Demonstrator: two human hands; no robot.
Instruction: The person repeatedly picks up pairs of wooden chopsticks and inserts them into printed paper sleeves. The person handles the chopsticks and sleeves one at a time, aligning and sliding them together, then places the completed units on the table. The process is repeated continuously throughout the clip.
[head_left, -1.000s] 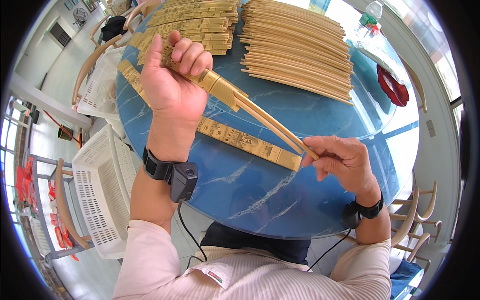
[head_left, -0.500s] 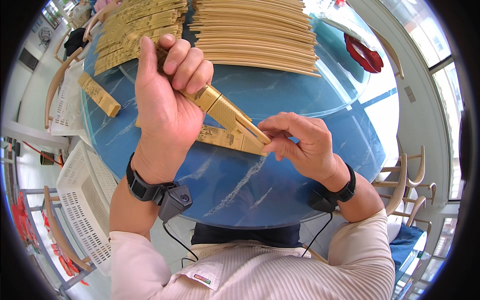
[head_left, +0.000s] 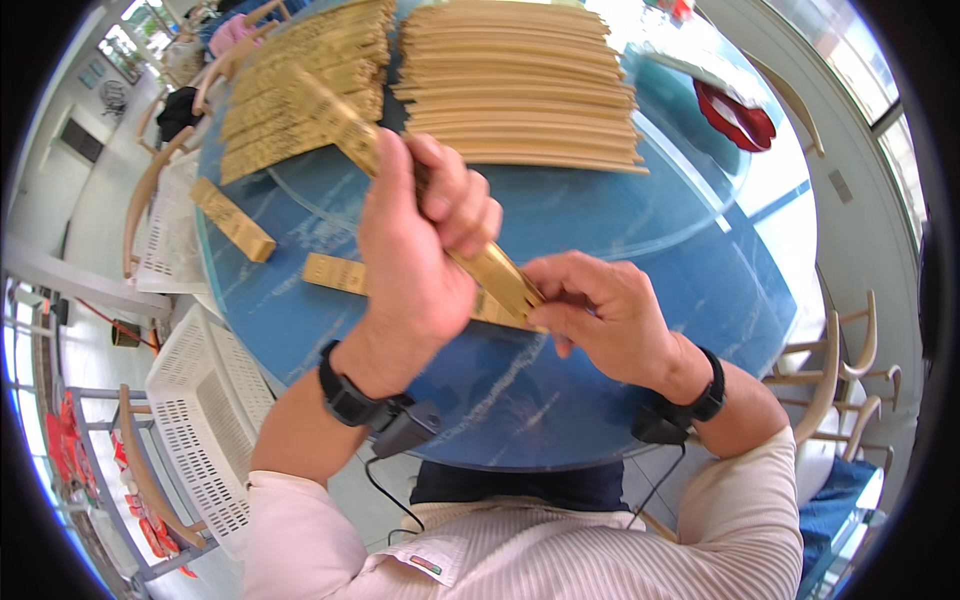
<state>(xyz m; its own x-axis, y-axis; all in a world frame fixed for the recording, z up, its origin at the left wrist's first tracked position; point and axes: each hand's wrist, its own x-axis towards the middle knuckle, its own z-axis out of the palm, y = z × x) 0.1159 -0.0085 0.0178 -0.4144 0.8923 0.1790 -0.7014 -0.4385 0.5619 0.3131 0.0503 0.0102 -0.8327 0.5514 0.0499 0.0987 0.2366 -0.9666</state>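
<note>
My left hand [head_left: 420, 250] is closed around a long gold paper sleeve [head_left: 340, 125] that slants from upper left down to the right. My right hand [head_left: 600, 315] pinches the sleeve's lower end [head_left: 510, 285], fingers curled over it; the chopsticks themselves are hidden inside. Both hands hover over the near part of a round blue marbled table [head_left: 600, 230]. A second gold sleeve [head_left: 335, 273] lies flat on the table just under my left hand, and another [head_left: 232, 218] lies farther left.
A stack of bare wooden chopsticks [head_left: 520, 85] and a pile of gold sleeves [head_left: 300, 70] fill the table's far side. A red object [head_left: 735, 115] lies at the right rim. A white plastic basket [head_left: 205, 420] stands at lower left; wooden chairs [head_left: 840, 360] ring the table.
The chopsticks that stuck out toward my right hand have slid into the sleeve. My right hand has come closer to my left, onto the sleeve's end.
</note>
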